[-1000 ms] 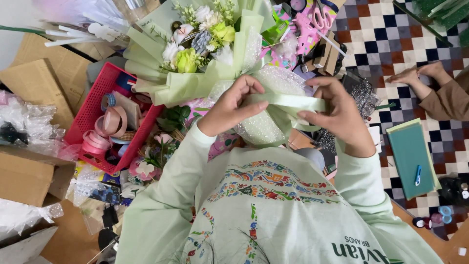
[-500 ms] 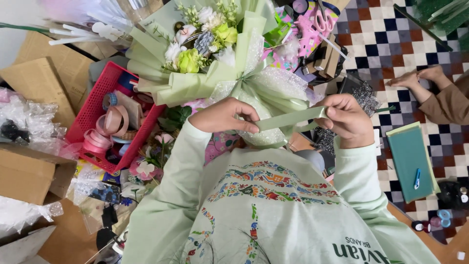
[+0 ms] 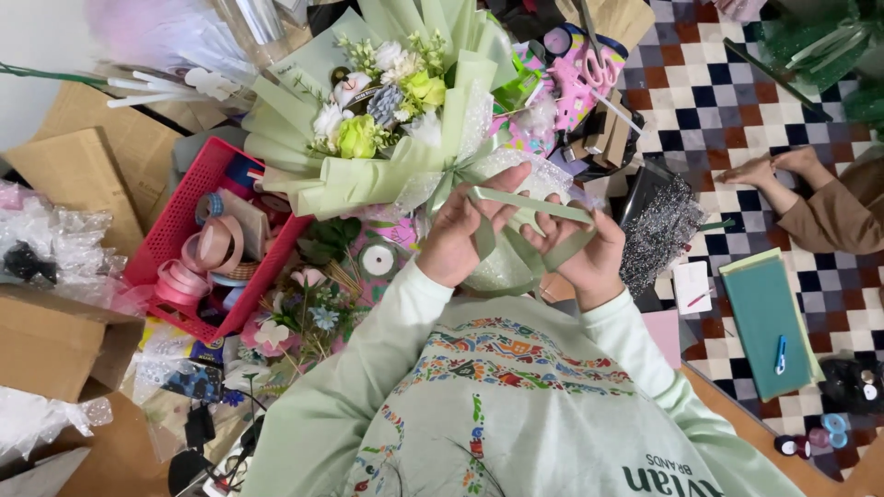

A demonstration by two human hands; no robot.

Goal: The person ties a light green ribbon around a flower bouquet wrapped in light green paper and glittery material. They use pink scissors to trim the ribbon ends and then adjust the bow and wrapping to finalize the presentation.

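Pinching the pale green ribbon point(image 3: 532, 204), left hand point(image 3: 470, 235) and right hand point(image 3: 585, 258) fingers close on it; the ribbon looks light, soft and slippery; grip flat near the bouquet point(image 3: 387, 138).

We see a matt, pale green ribbon point(image 3: 529, 204), smooth like satin cloth. The bouquet point(image 3: 387, 129) wears matt green paper folded in stiff pleats, with sheer white dotted mesh over it. The red basket point(image 3: 198, 230) looks like hard plastic with a perforated wall, and the ribbon rolls point(image 3: 207, 253) inside have a soft sheen. Brown cardboard point(image 3: 78, 170) looks dull and rough. Clear wrapping film point(image 3: 60, 244) is crinkled and glossy. Our sleeves are soft, matt knit cloth. The checked floor point(image 3: 718, 101) looks smooth.
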